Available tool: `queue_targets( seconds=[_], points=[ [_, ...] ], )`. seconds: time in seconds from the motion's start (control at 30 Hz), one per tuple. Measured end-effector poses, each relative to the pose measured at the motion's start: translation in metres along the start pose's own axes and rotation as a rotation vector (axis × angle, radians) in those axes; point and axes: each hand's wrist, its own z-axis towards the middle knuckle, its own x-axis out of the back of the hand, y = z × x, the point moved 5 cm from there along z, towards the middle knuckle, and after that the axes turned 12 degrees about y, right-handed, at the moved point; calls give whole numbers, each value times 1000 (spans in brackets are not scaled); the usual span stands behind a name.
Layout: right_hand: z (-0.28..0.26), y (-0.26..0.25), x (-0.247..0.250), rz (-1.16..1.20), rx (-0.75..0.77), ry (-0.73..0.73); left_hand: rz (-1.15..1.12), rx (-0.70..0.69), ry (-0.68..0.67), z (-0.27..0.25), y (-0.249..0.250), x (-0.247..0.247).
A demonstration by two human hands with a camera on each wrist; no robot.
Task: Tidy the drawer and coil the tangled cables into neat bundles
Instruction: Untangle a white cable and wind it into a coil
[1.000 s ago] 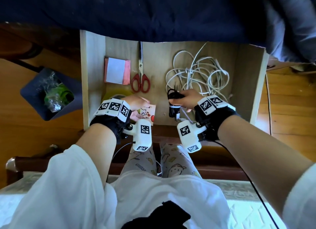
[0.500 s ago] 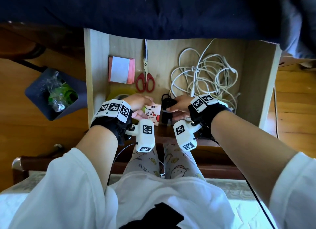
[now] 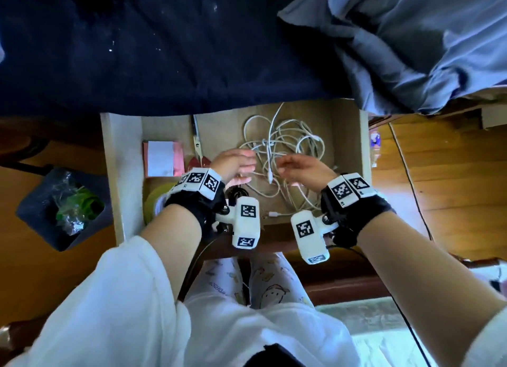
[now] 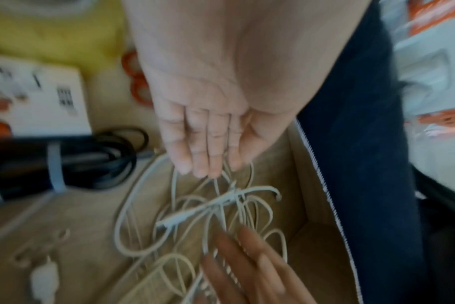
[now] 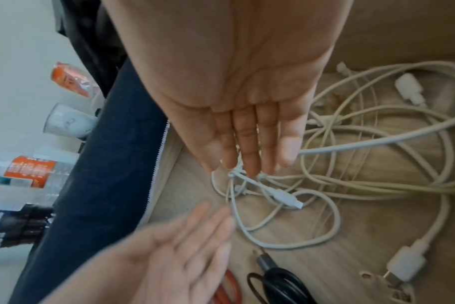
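A tangle of white cables (image 3: 279, 152) (image 4: 221, 207) (image 5: 351, 164) lies in the right half of the open wooden drawer (image 3: 348, 147). Both hands hover over it, palms facing each other, fingers straight. My left hand (image 3: 236, 161) (image 4: 208, 144) is at the tangle's left edge, my right hand (image 3: 299, 166) (image 5: 249, 139) just right of its middle; neither holds anything. The coiled black cable (image 3: 238, 194) (image 4: 96, 162) (image 5: 281, 286) lies on the drawer floor near the front, behind my left wrist.
Red-handled scissors (image 3: 197, 152) and a pink-and-white notepad (image 3: 162, 158) lie in the drawer's left half, a yellow roll (image 3: 156, 199) and a small white card (image 4: 39, 96) near the front. A dark cloth (image 3: 164, 51) overhangs the back. A bin (image 3: 63, 207) stands on the left floor.
My right hand has let go of the black cable bundle, now lying at the drawer front. Both hands have moved back to the white tangle and opened.
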Motion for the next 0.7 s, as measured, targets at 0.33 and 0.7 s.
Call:
queue_targets(
  seconds=[0.33, 0.7],
  points=[
    [28, 45, -13, -86, -29, -57, 110, -113, 16, 22, -2, -41],
    [13, 31, 30, -35, -44, 146, 223, -665, 66, -53, 61, 14]
  ],
)
